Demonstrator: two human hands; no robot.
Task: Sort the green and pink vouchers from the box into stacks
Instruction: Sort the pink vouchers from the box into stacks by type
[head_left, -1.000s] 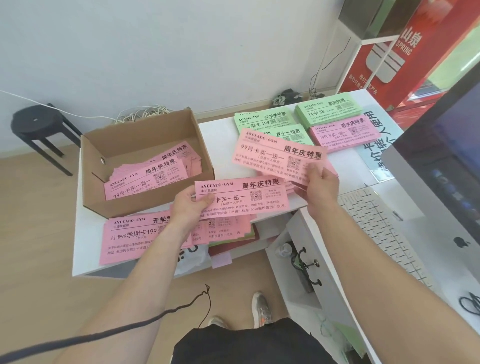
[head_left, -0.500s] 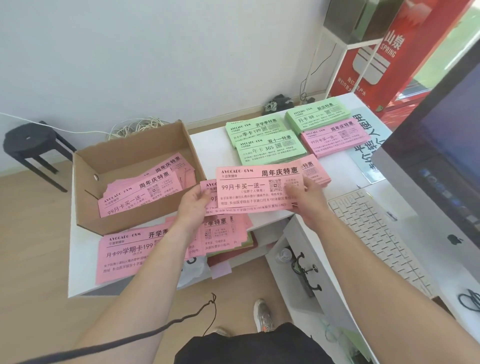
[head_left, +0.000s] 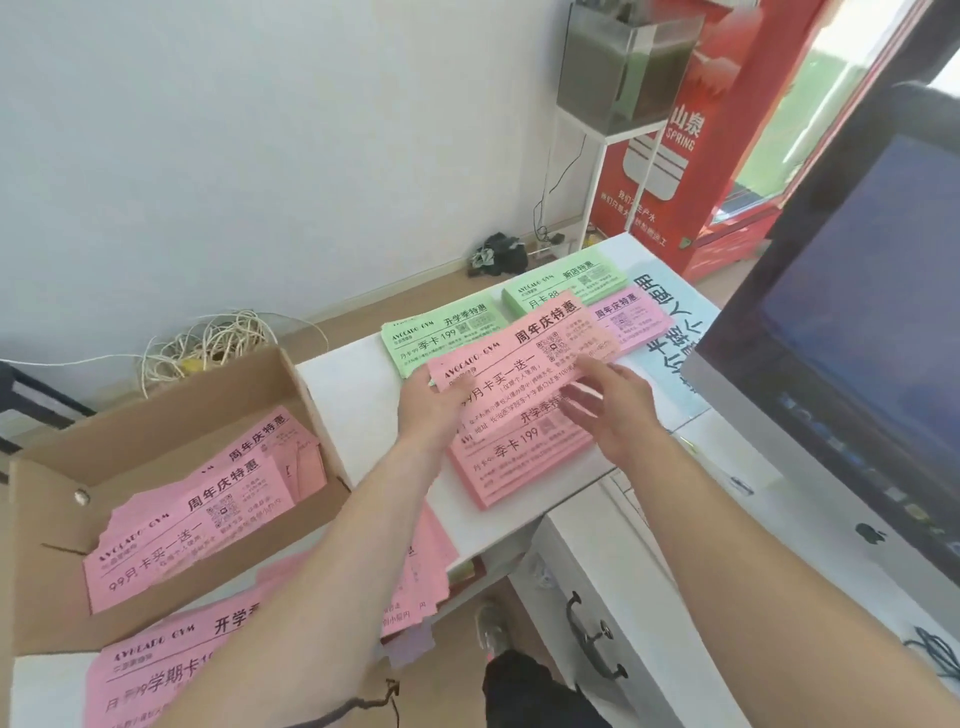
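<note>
White surface (head_left: 358, 410), white wall (head_left: 260, 156), monitor (head_left: 857, 338) at right, box (head_left: 171, 415) at left. Pink voucher (head_left: 519, 358) now farther out, above pink stack (head_left: 519, 467); left hand (head_left: 431, 410) pinches its end, right hand (head_left: 613, 410) has released, fingers straight.

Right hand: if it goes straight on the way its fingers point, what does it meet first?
Most likely the pink paper voucher pinched by the left hand: the right hand points left across it, fingers straight. Whether they already touch it is unclear.

We've got a bare left hand (head_left: 431, 410) and right hand (head_left: 613, 415), forearms uncovered. Dark garment (head_left: 524, 691) below, light sneaker (head_left: 491, 631), thin black cord (head_left: 358, 704) by the left arm
</note>
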